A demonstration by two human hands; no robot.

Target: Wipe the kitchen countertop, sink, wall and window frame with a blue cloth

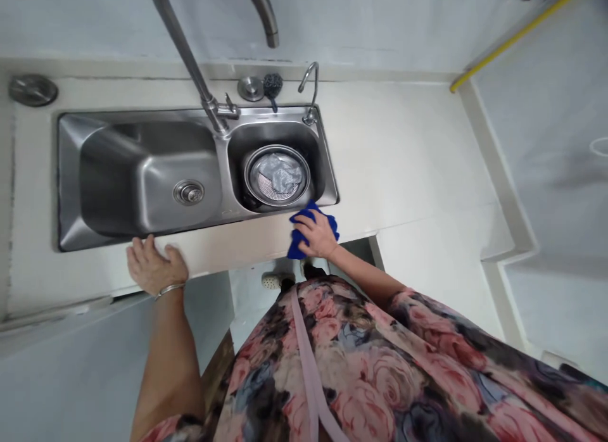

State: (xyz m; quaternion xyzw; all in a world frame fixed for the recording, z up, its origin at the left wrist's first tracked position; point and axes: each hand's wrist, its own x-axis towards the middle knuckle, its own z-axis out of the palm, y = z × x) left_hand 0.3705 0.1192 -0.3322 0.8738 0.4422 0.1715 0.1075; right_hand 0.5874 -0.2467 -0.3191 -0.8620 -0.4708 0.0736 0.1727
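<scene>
My right hand (319, 234) presses a bunched blue cloth (297, 239) onto the front strip of the white countertop (403, 157), by the near right edge of the sink. On the counter's front edge, below the left basin (185, 166), my left hand (154, 265) lies with its fingers spread, holding nothing. The steel double sink spans the counter in front of me. In its right basin (242, 133) sits a round metal pan with a perforated strainer (273, 190) and a crumpled grey cloth or plastic piece (285, 173) inside; which of these I cannot tell.
A tall faucet (190, 62) rises between the basins and arches over the sink. Behind the right basin stand a small tap (311, 90), a steel drain cover (250, 88) and a dark scrubber (272, 86). A yellow pipe (517, 37) runs along the right wall. A cabinet door (209, 309) is below.
</scene>
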